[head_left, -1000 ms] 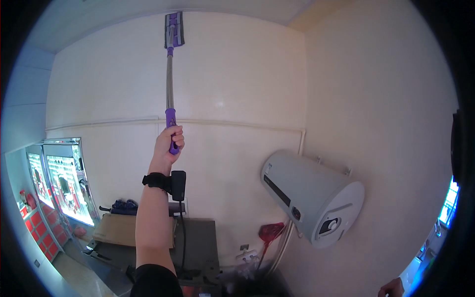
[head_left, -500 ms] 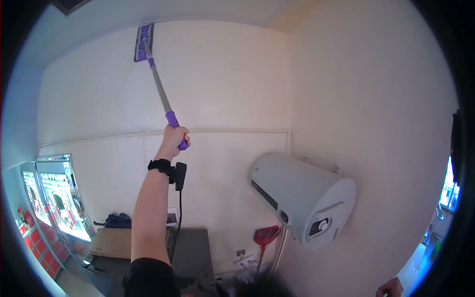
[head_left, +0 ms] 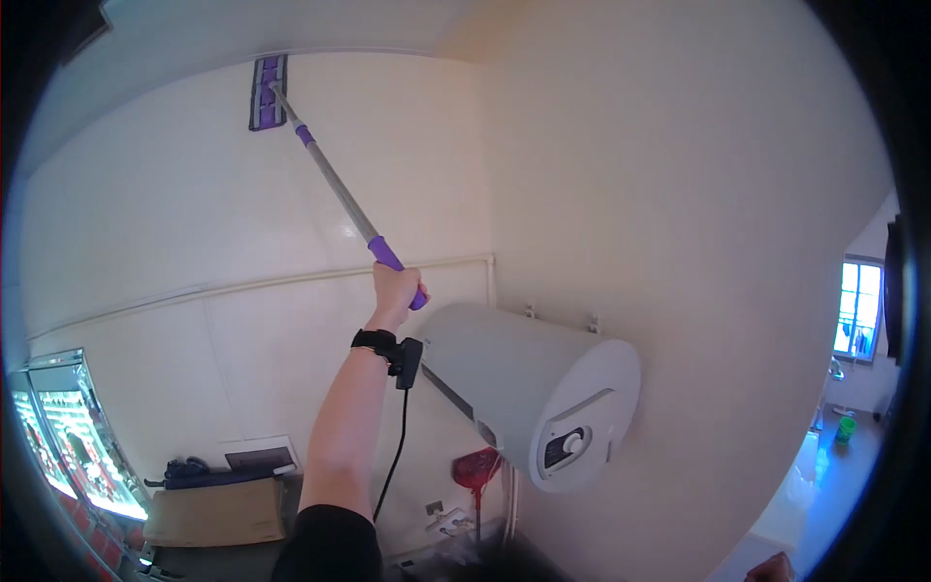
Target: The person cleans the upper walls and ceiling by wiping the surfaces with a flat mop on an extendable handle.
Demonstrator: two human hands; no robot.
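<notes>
My left hand [head_left: 396, 294] is closed round the purple grip of a flat mop [head_left: 339, 191], its arm stretched upward. The mop's grey metal pole slants up and to the left. At its far end, the purple and grey rectangular mop head [head_left: 269, 93] lies against the white wall, just below the ceiling line. A black band with a small box and a cable [head_left: 393, 355] is strapped to my left wrist. Only a small part of my right hand [head_left: 771, 569] shows at the bottom right edge; its fingers cannot be made out.
A white water heater [head_left: 529, 388] hangs on the wall right of my left arm. Below it are a red fly swatter [head_left: 476, 469] and a power socket [head_left: 448, 522]. A pipe [head_left: 291, 278] crosses the wall. A cardboard box [head_left: 215, 512] stands at lower left, near a lit glass door [head_left: 82, 441].
The view has turned to the right, so the heater sits further left. My left hand has shifted right and slightly down in view, and the mop pole leans more steeply left.
</notes>
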